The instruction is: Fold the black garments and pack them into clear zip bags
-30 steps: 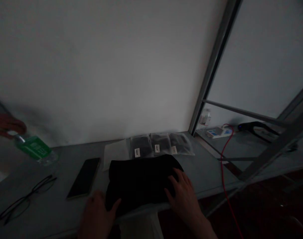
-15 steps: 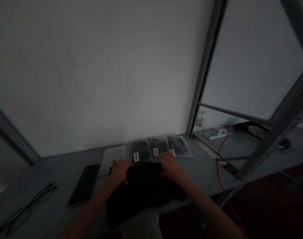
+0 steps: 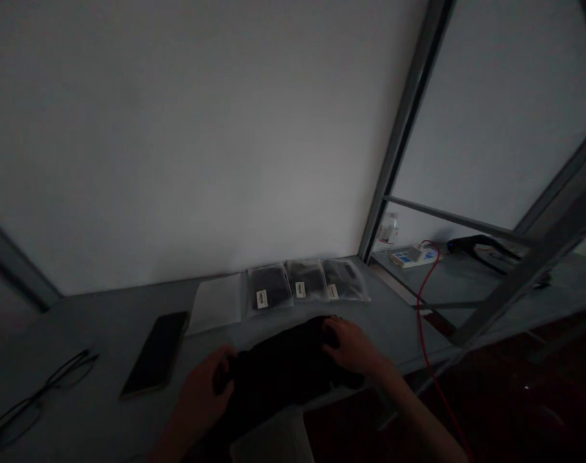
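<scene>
A black cloth (image 3: 283, 360), its details lost in the dim light, lies folded or bunched along the front of the grey tabletop (image 3: 177, 421). My left hand (image 3: 206, 386) grips its left end, thumb and fingers curled around the edge. At the upper right corner my right hand (image 3: 351, 344) pinches the cloth. Behind it, several clear plastic bags lie in a row: a pale flat one (image 3: 216, 301) and labelled ones with dark contents, such as the bag (image 3: 270, 286) in the middle. A whitish flat item (image 3: 276, 440) shows at the bottom, below the cloth.
A phone (image 3: 155, 352) and a pair of glasses (image 3: 42, 389) lie to the left. On the right are a metal frame post (image 3: 403, 128), a red cable (image 3: 422, 321), a power strip (image 3: 413, 256), a clear bottle (image 3: 388, 228) and a black curved device (image 3: 480, 244).
Both hands have gone from resting on the cloth's far edge to gripping its ends. The far edge has come nearer to me and the cloth looks more bunched. My left hand moved down and left.
</scene>
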A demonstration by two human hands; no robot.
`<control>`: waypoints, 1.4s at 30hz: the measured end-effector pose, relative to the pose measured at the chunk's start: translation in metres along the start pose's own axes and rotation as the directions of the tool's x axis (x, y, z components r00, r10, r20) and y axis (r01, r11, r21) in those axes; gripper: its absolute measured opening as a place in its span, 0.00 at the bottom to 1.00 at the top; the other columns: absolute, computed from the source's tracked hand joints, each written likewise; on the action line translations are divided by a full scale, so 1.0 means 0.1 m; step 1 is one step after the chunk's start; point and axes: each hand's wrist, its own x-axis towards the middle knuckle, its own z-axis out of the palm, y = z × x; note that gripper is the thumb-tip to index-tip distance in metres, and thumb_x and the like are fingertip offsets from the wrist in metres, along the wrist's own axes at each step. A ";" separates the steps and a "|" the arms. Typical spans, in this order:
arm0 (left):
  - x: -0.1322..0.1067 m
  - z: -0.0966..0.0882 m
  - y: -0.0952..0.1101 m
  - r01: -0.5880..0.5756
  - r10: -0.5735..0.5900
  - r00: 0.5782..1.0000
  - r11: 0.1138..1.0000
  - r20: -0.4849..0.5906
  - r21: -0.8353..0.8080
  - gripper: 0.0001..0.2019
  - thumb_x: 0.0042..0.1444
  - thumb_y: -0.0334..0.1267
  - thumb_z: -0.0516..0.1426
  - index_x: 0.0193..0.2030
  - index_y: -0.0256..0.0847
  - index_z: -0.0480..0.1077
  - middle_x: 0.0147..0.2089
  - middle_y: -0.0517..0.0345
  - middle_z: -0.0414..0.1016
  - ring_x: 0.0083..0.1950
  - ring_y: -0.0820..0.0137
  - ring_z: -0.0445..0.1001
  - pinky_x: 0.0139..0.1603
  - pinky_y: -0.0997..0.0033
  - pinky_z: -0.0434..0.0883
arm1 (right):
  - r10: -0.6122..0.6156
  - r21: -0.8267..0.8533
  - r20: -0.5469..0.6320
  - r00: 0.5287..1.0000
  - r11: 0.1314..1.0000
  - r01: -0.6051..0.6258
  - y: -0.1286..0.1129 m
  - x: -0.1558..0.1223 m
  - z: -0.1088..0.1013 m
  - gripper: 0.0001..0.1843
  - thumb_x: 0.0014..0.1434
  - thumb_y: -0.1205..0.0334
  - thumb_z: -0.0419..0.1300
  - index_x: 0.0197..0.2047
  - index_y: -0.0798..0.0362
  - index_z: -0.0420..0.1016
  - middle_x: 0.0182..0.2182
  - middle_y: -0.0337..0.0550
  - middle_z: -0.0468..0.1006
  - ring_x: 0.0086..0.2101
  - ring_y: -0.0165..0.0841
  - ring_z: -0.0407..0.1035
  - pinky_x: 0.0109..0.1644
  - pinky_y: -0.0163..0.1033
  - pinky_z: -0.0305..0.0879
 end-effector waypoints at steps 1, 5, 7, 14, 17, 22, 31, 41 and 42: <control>-0.05 0.00 -0.03 -0.013 0.011 1.000 0.998 -0.028 -0.054 0.17 0.53 0.34 0.54 0.50 0.45 0.71 0.41 0.56 0.78 0.42 0.66 0.76 0.48 0.64 0.72 | -0.003 0.056 0.011 1.000 0.998 0.002 -0.01 -0.02 -0.04 0.14 0.54 0.62 0.63 0.46 0.53 0.74 0.42 0.47 0.78 0.40 0.39 0.73 0.44 0.40 0.65; -0.19 0.07 -0.08 -0.030 0.019 0.992 0.996 -0.129 -0.087 0.17 0.50 0.50 0.60 0.45 0.50 0.77 0.47 0.53 0.78 0.50 0.58 0.75 0.56 0.53 0.70 | 0.092 0.128 -0.019 0.996 0.988 -0.089 -0.12 -0.14 -0.07 0.28 0.59 0.47 0.60 0.58 0.53 0.70 0.52 0.54 0.75 0.48 0.45 0.72 0.53 0.48 0.65; -0.24 0.15 -0.09 -0.022 0.010 0.984 0.998 -0.176 -0.066 0.16 0.51 0.52 0.59 0.44 0.52 0.79 0.47 0.54 0.79 0.50 0.56 0.75 0.55 0.50 0.71 | 0.102 0.130 -0.020 0.995 0.987 -0.099 -0.14 -0.24 -0.01 0.32 0.60 0.42 0.57 0.61 0.53 0.67 0.57 0.57 0.70 0.54 0.48 0.68 0.57 0.52 0.62; -0.48 0.48 -0.10 0.074 -0.055 0.951 0.996 -0.303 0.052 0.17 0.57 0.48 0.54 0.50 0.55 0.77 0.53 0.55 0.78 0.53 0.55 0.74 0.55 0.45 0.70 | -0.013 0.068 -0.132 0.991 0.997 0.022 -0.04 -0.46 0.32 0.40 0.57 0.38 0.59 0.68 0.44 0.58 0.61 0.54 0.65 0.59 0.50 0.62 0.60 0.57 0.60; -0.45 0.52 0.00 0.127 -0.105 0.934 0.991 -0.341 0.044 0.17 0.58 0.46 0.52 0.50 0.52 0.77 0.54 0.55 0.78 0.56 0.54 0.72 0.57 0.44 0.67 | -0.043 -0.047 -0.239 0.970 0.998 0.032 -0.11 -0.43 0.41 0.36 0.59 0.41 0.59 0.67 0.41 0.58 0.58 0.54 0.67 0.57 0.51 0.62 0.58 0.59 0.61; -0.25 0.44 0.04 0.097 -0.105 0.922 0.995 -0.372 -0.040 0.18 0.58 0.45 0.50 0.50 0.50 0.77 0.54 0.55 0.77 0.58 0.55 0.70 0.60 0.46 0.64 | 0.021 -0.086 -0.297 0.955 0.995 -0.048 -0.30 -0.33 0.51 0.31 0.60 0.45 0.59 0.64 0.46 0.65 0.55 0.59 0.67 0.55 0.54 0.62 0.57 0.61 0.61; -0.38 -0.04 0.08 0.665 -0.667 0.652 0.732 -0.361 -0.152 0.28 0.56 0.64 0.44 0.42 0.42 0.69 0.40 0.45 0.79 0.40 0.52 0.79 0.44 0.52 0.73 | 0.033 0.373 -0.119 0.992 0.928 0.014 0.07 -0.80 0.10 0.28 0.66 0.55 0.52 0.67 0.42 0.56 0.69 0.48 0.52 0.65 0.43 0.52 0.65 0.55 0.57; 0.08 0.00 0.07 0.640 -0.620 0.767 0.758 -0.165 0.125 0.41 0.47 0.72 0.46 0.46 0.31 0.71 0.42 0.31 0.78 0.46 0.42 0.78 0.45 0.47 0.72 | -0.041 0.373 -0.109 0.993 0.925 0.079 0.30 -0.78 0.14 0.18 0.61 0.71 0.51 0.50 0.51 0.74 0.54 0.50 0.74 0.55 0.41 0.68 0.60 0.51 0.65; 0.08 0.01 0.07 0.644 -0.625 0.763 0.754 -0.164 0.126 0.41 0.46 0.71 0.47 0.46 0.31 0.71 0.43 0.31 0.78 0.46 0.42 0.78 0.46 0.47 0.72 | -0.034 0.340 -0.122 0.992 0.938 0.074 0.28 -0.73 0.14 0.15 0.62 0.70 0.54 0.49 0.51 0.75 0.51 0.50 0.76 0.52 0.41 0.70 0.58 0.51 0.66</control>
